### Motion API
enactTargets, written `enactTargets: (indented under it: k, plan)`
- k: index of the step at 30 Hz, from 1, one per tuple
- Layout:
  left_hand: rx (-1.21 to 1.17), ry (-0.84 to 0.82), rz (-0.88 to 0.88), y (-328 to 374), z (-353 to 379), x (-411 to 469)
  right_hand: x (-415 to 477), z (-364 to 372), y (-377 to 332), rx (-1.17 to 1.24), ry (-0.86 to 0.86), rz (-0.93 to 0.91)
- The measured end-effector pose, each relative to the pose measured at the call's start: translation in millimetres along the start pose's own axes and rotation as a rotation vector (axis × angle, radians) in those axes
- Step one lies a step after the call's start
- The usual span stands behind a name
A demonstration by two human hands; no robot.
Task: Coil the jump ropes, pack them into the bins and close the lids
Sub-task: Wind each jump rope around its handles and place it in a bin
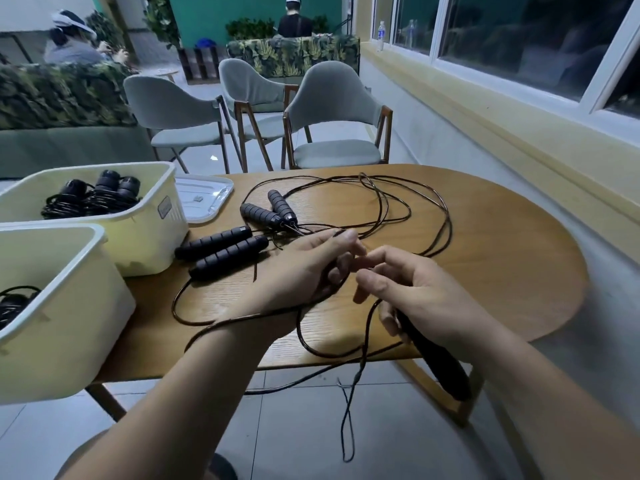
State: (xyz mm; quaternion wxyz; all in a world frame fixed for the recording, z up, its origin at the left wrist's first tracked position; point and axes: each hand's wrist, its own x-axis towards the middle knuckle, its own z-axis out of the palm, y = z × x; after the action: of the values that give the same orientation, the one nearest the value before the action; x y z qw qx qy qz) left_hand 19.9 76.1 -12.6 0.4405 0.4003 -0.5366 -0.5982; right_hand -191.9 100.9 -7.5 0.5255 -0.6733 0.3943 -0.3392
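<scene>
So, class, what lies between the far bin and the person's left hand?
Head view: two black rope handles lie side by side on the table between far bin and left hand.

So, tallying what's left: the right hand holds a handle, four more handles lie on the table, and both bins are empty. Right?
No, not empty: the head view shows coiled ropes in the far bin and black cord in the near bin. The right hand does hold a handle, with four more handles on the table.
</scene>
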Motion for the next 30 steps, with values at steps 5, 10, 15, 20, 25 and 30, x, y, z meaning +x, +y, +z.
enactTargets:
  k: [5, 10, 15, 20, 25, 30]
  plan:
    - [0.012, 0.027, 0.035, -8.7, 17.1, -3.2, 3.5, 7.5, 8.8, 0.016, 0.07, 0.102]
    - [0.075, 0.019, 0.062, -16.4, 33.9, -6.8, 6.0, 6.8, 14.4, 0.13, 0.165, 0.112]
    - [-0.02, -0.001, -0.048, -20.9, 37.2, -12.9, -4.3, -10.1, 11.9, -0.022, 0.138, 0.12]
    - [0.008, -0.056, -0.174, -27.9, 26.8, -44.7, -24.6, -36.0, 12.3, -0.206, -0.13, 0.22]
    - [0.178, 0.089, -0.146, -35.1, 4.6, -73.3, -41.6, -48.4, 13.6, -0.326, -0.292, 0.26]
    - [0.113, 0.054, -0.15, -37.4, -25.2, -113.8, -45.9, -48.9, 12.3, -0.386, -0.294, 0.281]
